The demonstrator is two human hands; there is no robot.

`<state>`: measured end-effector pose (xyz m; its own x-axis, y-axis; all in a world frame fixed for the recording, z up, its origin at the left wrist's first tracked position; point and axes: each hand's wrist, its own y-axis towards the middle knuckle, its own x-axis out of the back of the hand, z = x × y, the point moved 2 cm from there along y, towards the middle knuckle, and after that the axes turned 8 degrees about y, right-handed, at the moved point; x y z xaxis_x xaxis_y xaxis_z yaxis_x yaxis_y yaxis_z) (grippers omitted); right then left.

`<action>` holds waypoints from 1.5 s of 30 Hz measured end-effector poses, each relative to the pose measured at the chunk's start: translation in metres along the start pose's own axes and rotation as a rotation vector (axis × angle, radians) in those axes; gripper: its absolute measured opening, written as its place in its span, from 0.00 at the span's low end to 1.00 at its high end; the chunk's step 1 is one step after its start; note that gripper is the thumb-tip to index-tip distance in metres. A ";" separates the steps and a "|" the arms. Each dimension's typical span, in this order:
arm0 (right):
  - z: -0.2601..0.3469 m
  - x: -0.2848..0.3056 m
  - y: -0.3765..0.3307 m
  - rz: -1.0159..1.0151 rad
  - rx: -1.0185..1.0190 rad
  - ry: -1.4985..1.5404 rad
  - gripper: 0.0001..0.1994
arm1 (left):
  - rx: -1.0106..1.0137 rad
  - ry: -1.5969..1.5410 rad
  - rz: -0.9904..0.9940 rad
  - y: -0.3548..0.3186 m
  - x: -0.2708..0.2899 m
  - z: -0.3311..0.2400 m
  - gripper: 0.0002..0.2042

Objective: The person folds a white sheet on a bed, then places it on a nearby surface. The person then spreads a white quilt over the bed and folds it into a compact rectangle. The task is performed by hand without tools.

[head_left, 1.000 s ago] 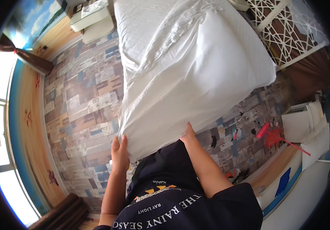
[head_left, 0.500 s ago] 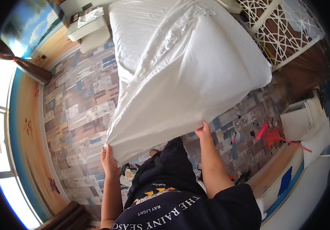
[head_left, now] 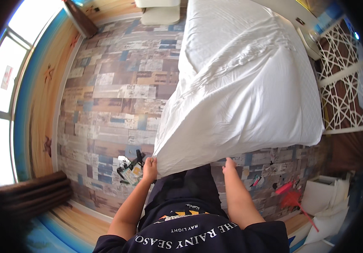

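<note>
White sheet [head_left: 240,105] lies forward of left hand [head_left: 150,168] and right hand [head_left: 229,163], across near end of bed [head_left: 313,92] | fold axis runs diagonally, near-left to far-right | left hand is nearer, pinching sheet's left corner | right hand: beside near edge, grip cannot be told

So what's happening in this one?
A person's left hand grips the corner of a loose white fabric sheet, which spreads in wrinkled folds over a large white bed. The right hand is at the sheet's near edge; whether it grips is unclear. A small heap of mixed items lies on the multicoloured plank-patterned floor.
</note>
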<state>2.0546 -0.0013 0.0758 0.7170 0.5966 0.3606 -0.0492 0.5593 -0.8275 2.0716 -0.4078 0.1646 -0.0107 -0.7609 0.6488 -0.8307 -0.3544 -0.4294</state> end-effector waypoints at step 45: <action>0.065 -0.227 -0.319 0.737 0.885 -1.080 0.14 | -0.137 -0.218 0.680 0.253 0.001 -0.197 0.30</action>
<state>1.8620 -0.2773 0.2858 -0.4413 0.7747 0.4528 -0.8006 -0.1119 -0.5887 1.7517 -0.3909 0.1801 -0.4497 -0.8850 0.1202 -0.7423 0.2955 -0.6014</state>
